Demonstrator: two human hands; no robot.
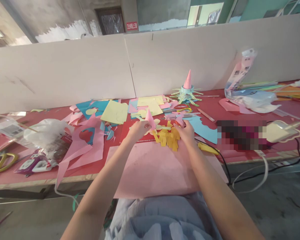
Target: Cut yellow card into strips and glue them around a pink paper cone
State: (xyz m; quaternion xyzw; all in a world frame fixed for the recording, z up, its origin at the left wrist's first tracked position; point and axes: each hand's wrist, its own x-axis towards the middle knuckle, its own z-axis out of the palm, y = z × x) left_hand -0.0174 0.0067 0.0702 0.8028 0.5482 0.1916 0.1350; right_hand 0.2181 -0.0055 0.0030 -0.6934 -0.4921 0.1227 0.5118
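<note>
My left hand [140, 129] is closed around the lower side of a small pink paper cone [149, 119] that points upward. Its fingertips are partly hidden behind the cone. To the right, my right hand [186, 132] has its fingers pinched together next to a bit of pink paper [180, 119]; what lies between the fingertips I cannot make out. A cluster of folded yellow paper strips [169, 137] lies between the two hands. Beneath my wrists a large pink sheet [155, 170] covers the table's front edge.
A finished-looking paper figure with a pink cone top [188, 81] stands at the back. Paper scraps [115, 111] spread across the red table [130, 125]. Yellow-handled scissors [6, 161] and a plastic bag [48, 133] lie left. A black cable [223, 163] and white adapter [277, 131] are right.
</note>
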